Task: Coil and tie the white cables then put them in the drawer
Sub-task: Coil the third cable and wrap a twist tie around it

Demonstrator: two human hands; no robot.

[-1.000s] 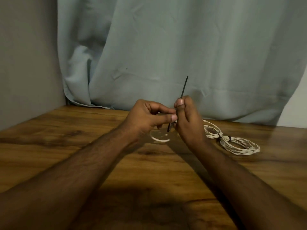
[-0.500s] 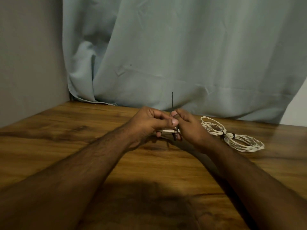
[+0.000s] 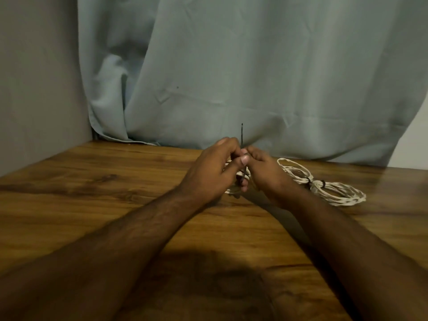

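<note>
Both my hands meet over the wooden table. My left hand grips a small coil of white cable, mostly hidden under its fingers. My right hand pinches a thin black tie that loops round the coil and sticks straight up between the two hands. To the right lies a second white cable coil, flat on the table, bound in the middle by black ties. No drawer is in view.
A pale blue-grey curtain hangs along the back edge of the table. A grey wall closes the left side. My two forearms stretch across the near part of the table.
The hands have dropped from mid-air down to the table surface. The black tie, slanted to the right before, now stands upright, with less of it showing above the fingers.
</note>
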